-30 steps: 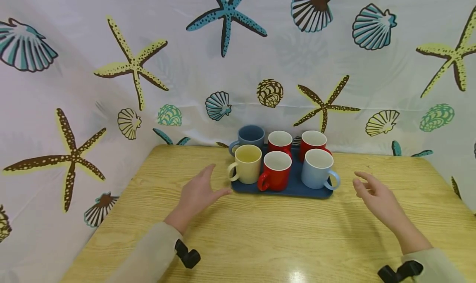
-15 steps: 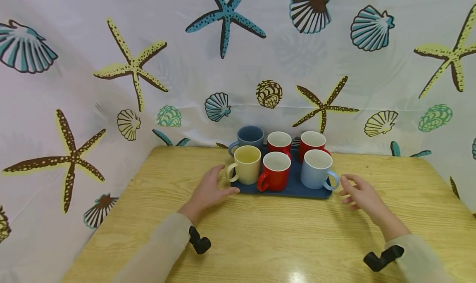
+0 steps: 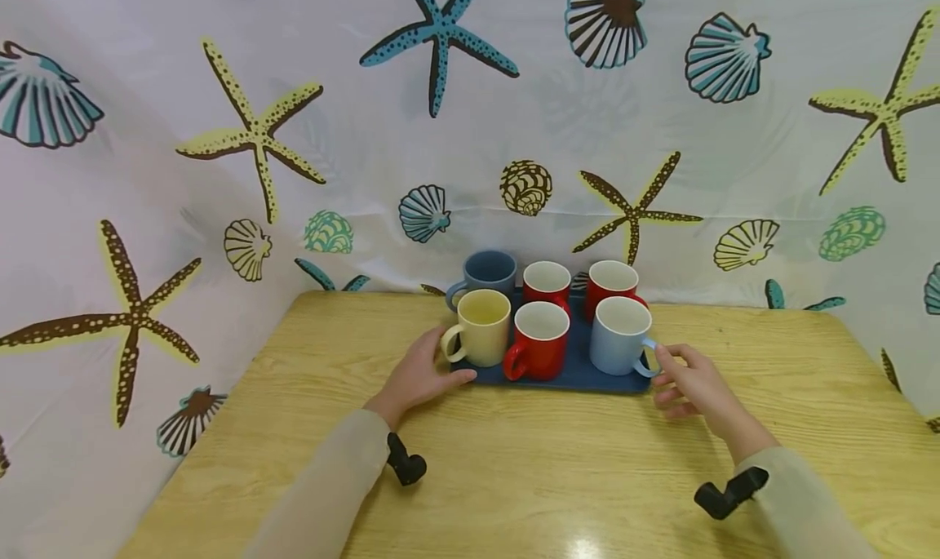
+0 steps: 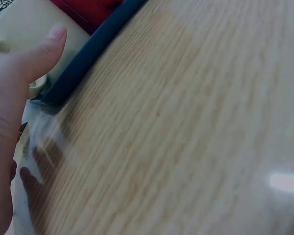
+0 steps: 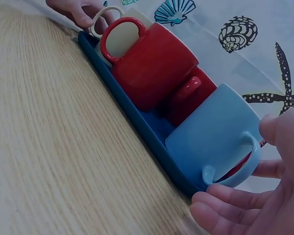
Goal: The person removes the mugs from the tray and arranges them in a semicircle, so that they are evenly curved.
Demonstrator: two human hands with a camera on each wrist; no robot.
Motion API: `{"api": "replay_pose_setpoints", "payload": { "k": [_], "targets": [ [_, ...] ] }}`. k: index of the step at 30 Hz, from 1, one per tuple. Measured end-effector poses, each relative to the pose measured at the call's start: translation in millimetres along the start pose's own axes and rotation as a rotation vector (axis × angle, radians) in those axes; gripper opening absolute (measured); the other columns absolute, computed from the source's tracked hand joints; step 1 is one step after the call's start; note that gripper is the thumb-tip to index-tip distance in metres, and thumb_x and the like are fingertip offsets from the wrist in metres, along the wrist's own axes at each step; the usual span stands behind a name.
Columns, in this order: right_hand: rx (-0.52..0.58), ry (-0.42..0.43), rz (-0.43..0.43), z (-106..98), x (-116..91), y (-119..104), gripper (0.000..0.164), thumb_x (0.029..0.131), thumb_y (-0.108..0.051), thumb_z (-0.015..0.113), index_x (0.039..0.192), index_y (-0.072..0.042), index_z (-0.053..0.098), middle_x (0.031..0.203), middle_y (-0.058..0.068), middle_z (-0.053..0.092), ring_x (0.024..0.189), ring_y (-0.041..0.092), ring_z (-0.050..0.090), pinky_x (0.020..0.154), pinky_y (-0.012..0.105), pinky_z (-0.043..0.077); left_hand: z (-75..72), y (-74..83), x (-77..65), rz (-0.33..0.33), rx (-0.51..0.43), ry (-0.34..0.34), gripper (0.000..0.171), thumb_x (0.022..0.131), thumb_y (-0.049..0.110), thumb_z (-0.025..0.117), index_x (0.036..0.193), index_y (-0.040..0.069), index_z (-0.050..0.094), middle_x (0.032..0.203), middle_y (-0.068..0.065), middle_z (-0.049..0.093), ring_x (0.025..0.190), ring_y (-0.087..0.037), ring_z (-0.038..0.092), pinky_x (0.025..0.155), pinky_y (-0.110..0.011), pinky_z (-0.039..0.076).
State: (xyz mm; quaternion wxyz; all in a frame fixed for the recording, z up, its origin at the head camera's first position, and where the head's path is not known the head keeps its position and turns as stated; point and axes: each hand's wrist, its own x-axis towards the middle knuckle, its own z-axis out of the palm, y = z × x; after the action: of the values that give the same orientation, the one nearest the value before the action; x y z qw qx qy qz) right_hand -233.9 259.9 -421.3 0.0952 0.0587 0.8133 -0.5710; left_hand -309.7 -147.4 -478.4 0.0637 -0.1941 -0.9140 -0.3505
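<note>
A dark blue tray (image 3: 580, 376) carries several mugs, all upright. My left hand (image 3: 420, 371) is at its left end, beside the handle of the pale yellow mug (image 3: 488, 339); the thumb stretches along the front rim. In the left wrist view, that thumb (image 4: 46, 51) stands apart from the fingers. At the tray's right end is my right hand (image 3: 693, 388), next to the light blue mug (image 3: 613, 348). The right wrist view has its loosely bent fingers (image 5: 230, 205) right at the tray's corner, below the mug's handle, with the thumb raised away.
In the front row's middle is a red mug (image 3: 543, 355). Behind stand a grey-blue mug (image 3: 490, 270) and two more red mugs, one being the right-hand red mug (image 3: 609, 280). The wooden table (image 3: 514, 469) ends at a patterned cloth (image 3: 470, 151) close behind the tray.
Both hands have moved inward to the tray's two ends, the left rightward and the right leftward. The tray and mugs keep their places on the table; the head view has shifted slightly.
</note>
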Motion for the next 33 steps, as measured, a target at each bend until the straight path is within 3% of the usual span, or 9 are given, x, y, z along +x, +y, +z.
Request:
{"api": "replay_pose_setpoints", "payload": {
  "k": [4, 12, 20, 26, 33],
  "targets": [
    [0.008, 0.007, 0.014, 4, 4, 0, 0.068, 0.093, -0.056, 0.041, 0.133, -0.001, 0.036, 0.094, 0.017, 0.059, 0.073, 0.025, 0.064, 0.061, 0.041, 0.054, 4.1, -7.2, -0.2, 0.027, -0.01, -0.008, 0.08, 0.069, 0.053, 0.076, 0.133, 0.017, 0.043, 0.127, -0.001, 0.05, 0.119, -0.021, 0.045, 0.099, -0.041, 0.034],
    [0.012, -0.008, 0.032, 5, 14, -2, 0.068, 0.095, -0.058, 0.029, 0.119, 0.005, 0.042, 0.093, 0.022, 0.061, 0.07, 0.025, 0.065, 0.06, 0.04, 0.053, 10.9, -18.2, -1.6, 0.131, 0.088, 0.043, 0.08, 0.068, 0.06, 0.073, 0.132, 0.018, 0.047, 0.124, 0.002, 0.054, 0.114, -0.017, 0.05, 0.097, -0.036, 0.037],
    [0.009, -0.024, 0.07, 7, 20, -3, 0.058, 0.095, -0.054, 0.036, 0.102, 0.002, 0.045, 0.089, 0.019, 0.061, 0.065, 0.023, 0.063, 0.058, 0.038, 0.052, 8.3, -17.4, -6.2, 0.076, 0.125, 0.028, 0.085, 0.068, 0.064, 0.069, 0.135, 0.018, 0.045, 0.128, -0.003, 0.052, 0.118, -0.025, 0.046, 0.1, -0.042, 0.034],
    [0.097, -0.021, 0.101, 6, 22, -1, 0.047, 0.097, -0.048, 0.039, 0.092, -0.003, 0.046, 0.078, 0.012, 0.06, 0.062, 0.019, 0.062, 0.055, 0.032, 0.049, 6.7, -15.1, -6.0, 0.035, 0.141, 0.014, 0.091, 0.065, 0.074, 0.063, 0.135, 0.019, 0.046, 0.13, -0.004, 0.051, 0.119, -0.027, 0.044, 0.101, -0.042, 0.032],
    [0.179, 0.017, 0.137, 9, 18, -5, 0.042, 0.097, -0.047, 0.04, 0.085, -0.008, 0.046, 0.074, 0.008, 0.056, 0.06, 0.016, 0.058, 0.055, 0.029, 0.048, 12.4, -16.0, -4.0, 0.046, 0.143, 0.046, 0.087, 0.064, 0.076, 0.061, 0.13, 0.019, 0.052, 0.123, -0.001, 0.055, 0.113, -0.025, 0.048, 0.098, -0.041, 0.035]
  ]
}}
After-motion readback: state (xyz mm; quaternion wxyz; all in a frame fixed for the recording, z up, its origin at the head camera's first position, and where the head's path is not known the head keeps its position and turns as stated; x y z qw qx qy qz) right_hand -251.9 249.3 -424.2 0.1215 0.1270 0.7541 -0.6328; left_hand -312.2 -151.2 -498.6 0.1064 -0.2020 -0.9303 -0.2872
